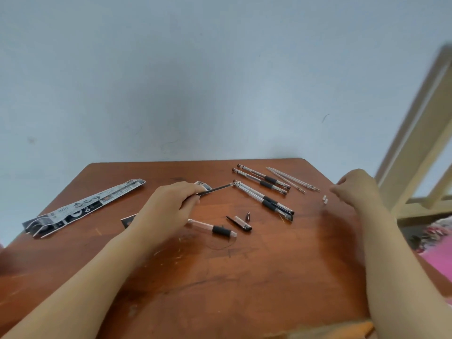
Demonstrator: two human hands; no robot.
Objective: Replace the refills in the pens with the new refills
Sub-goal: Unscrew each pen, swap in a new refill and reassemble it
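Here our blurred right hand (pixel 352 189) hides its fingers' state; our left hand (pixel 171 204) pinches a dark refill (pixel 217 189) above the scratched wooden table (pixel 220 265).

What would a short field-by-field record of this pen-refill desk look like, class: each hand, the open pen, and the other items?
left hand: holds a dark refill
right hand: raised near two small white caps; grip unclear
open pen barrel: lying uncapped on the table
loose parts: cap, tip cone
assembled pens: four, far side
thin refills: bundle beside them
packaging: left side
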